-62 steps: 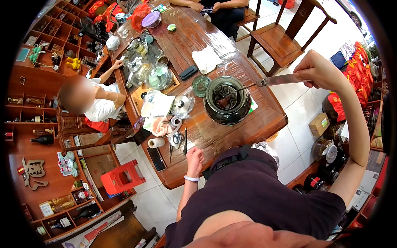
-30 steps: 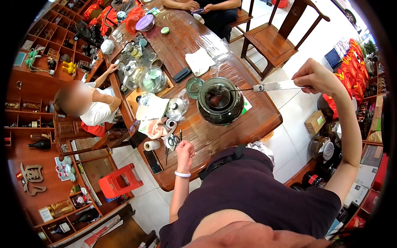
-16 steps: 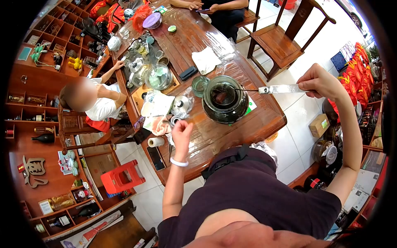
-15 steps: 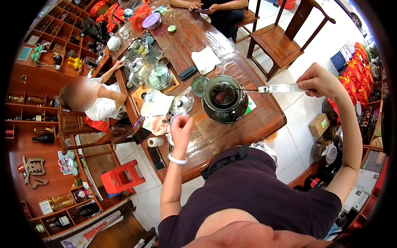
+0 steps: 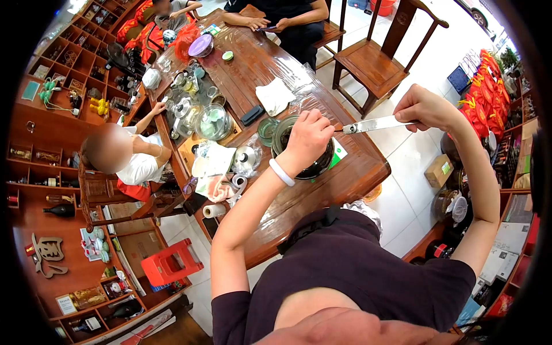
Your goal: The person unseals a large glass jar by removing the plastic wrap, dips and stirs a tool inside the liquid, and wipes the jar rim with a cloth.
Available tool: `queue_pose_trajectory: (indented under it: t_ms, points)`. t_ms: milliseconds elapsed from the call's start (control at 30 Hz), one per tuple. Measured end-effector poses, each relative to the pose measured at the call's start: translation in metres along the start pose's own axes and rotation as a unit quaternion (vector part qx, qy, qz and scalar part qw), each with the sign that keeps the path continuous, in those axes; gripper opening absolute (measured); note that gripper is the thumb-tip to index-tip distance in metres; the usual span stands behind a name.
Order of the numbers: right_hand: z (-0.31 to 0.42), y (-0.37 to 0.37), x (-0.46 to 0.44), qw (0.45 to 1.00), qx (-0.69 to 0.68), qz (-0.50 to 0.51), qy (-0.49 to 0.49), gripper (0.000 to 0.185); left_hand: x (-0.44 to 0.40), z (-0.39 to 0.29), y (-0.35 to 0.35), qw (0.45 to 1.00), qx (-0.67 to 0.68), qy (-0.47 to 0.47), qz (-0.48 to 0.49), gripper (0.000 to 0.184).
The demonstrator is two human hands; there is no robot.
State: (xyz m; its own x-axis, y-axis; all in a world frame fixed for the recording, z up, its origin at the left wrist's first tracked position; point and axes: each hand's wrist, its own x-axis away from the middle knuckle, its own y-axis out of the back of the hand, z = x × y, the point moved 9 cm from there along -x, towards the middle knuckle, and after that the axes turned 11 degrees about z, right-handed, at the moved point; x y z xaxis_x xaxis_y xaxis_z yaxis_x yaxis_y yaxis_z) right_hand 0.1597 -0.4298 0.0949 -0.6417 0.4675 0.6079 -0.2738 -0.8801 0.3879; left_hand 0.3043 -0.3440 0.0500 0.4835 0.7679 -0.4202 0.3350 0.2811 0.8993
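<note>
My right hand (image 5: 422, 110) is closed on the flat silver handle (image 5: 376, 123) of a long metal tool, held out nearly level to the right of a dark glass jar (image 5: 316, 168). A thin brownish rod runs from the handle towards the jar; its far end is hidden. Over the jar's mouth is my left hand (image 5: 310, 138), its fingers curled beside the rod. Whether they grip the rod I cannot tell. A white bangle (image 5: 282, 172) circles my left wrist. Close by the jar stands a small green-tinted glass jar (image 5: 267, 131).
The wooden table (image 5: 351, 178) also bears a white cloth (image 5: 275, 96), a black case (image 5: 252, 115), glass teaware (image 5: 213, 123) and a metal lid (image 5: 244, 160). Two people sit at its left and far sides, another behind. A wooden chair (image 5: 371, 69) and red stool (image 5: 171, 263) stand around it.
My left hand has moved up and right from the table's near side to the jar's mouth, covering much of it. My right hand still holds the handle. The view has shifted slightly.
</note>
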Motion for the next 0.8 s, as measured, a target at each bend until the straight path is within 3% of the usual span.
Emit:
queue_pose_trajectory:
  t_ms: [133, 233, 333, 567, 800]
  points:
    - [0.000, -0.001, -0.003, 0.998, 0.047, 0.024, -0.029, 0.012, -0.002, -0.006, -0.005, 0.999, -0.030, -0.010, -0.005, 0.006]
    - [0.000, -0.013, -0.005, 0.975, 0.171, 0.094, -0.102, 0.014, -0.003, -0.008, -0.006, 0.999, -0.028, -0.014, -0.013, 0.005]
    - [0.002, -0.019, -0.013, 0.973, 0.184, 0.108, -0.086, 0.016, -0.004, -0.012, -0.003, 0.998, -0.047, -0.013, -0.028, 0.006]
    - [0.001, -0.043, -0.048, 0.981, 0.156, 0.094, -0.059, 0.025, -0.011, -0.022, -0.001, 0.997, -0.063, -0.009, -0.039, 0.005]
    - [0.008, -0.072, -0.080, 0.990, 0.071, 0.122, -0.004, 0.021, -0.007, -0.023, -0.008, 0.995, -0.084, 0.016, -0.051, 0.007]
